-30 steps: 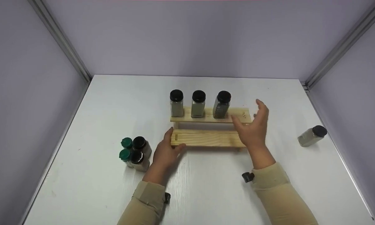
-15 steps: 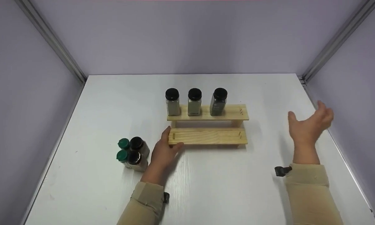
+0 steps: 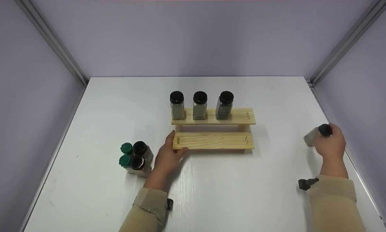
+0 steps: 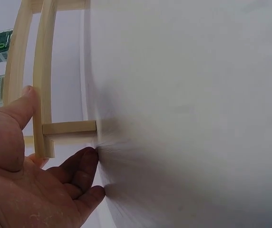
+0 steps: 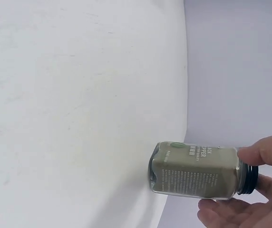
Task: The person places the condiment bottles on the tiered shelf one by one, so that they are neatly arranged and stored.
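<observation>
At the right of the head view, my right hand (image 3: 332,146) holds a glass pepper jar (image 3: 309,137) near its black cap. In the right wrist view, thumb and fingers pinch the tilted jar (image 5: 195,171) just below the cap, and its label reads pepper. Its base is close over the white table. My left hand (image 3: 166,158) grips the left end of the lower board of a two-step wooden spice rack (image 3: 212,141). In the left wrist view, its thumb lies against the rack (image 4: 42,80), with other fingertips down by the table. Three black-capped jars (image 3: 199,108) stand upright on the upper step.
Left of my left forearm, several jars stand clustered on the table (image 3: 244,190): two green-capped jars (image 3: 126,154) and two black-capped jars (image 3: 142,159). Grey walls (image 3: 193,38) enclose the table at the back and both sides.
My right hand has moved from the rack's right end out to the right and taken hold of the pepper jar there. The left hand keeps its grip on the rack.
</observation>
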### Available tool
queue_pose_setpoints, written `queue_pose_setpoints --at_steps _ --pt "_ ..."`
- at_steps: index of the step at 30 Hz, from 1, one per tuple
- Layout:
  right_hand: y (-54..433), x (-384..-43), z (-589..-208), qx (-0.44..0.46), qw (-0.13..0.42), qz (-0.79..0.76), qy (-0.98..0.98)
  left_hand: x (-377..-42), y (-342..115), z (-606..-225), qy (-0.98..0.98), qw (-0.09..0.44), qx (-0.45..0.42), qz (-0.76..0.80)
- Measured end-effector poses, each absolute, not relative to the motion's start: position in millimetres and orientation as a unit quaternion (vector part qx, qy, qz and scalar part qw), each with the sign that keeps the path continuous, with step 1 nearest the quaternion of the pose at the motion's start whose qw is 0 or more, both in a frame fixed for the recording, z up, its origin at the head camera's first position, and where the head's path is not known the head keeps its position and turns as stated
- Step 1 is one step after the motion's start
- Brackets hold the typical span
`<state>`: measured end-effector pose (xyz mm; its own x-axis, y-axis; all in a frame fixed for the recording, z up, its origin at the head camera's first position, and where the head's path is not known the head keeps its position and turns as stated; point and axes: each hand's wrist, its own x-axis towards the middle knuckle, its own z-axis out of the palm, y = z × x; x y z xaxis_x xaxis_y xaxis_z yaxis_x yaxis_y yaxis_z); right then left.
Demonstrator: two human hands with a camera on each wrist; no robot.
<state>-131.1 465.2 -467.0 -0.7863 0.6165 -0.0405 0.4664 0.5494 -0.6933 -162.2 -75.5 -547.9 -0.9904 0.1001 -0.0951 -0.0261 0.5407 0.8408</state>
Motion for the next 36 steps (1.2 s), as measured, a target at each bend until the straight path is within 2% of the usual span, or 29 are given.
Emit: queue_pose_setpoints --at_steps 8,18,27,36 --pt "446 -136 -467 -0.267 0.077 0.329 -0.903 -159 -81 -550 0.879 0.061 0.012 0.473" --pt "441 -134 -482 -0.257 0.135 0.387 -0.875 -161 -79 -549 0.877 0.068 0.011 0.475" --pt "445 -133 -500 -0.297 0.142 0.427 -0.842 -162 -76 -546 0.877 0.071 0.016 0.475" --pt "436 -129 -505 -0.295 0.163 0.416 -0.844 -162 -75 -546 0.877 0.075 0.014 0.475"
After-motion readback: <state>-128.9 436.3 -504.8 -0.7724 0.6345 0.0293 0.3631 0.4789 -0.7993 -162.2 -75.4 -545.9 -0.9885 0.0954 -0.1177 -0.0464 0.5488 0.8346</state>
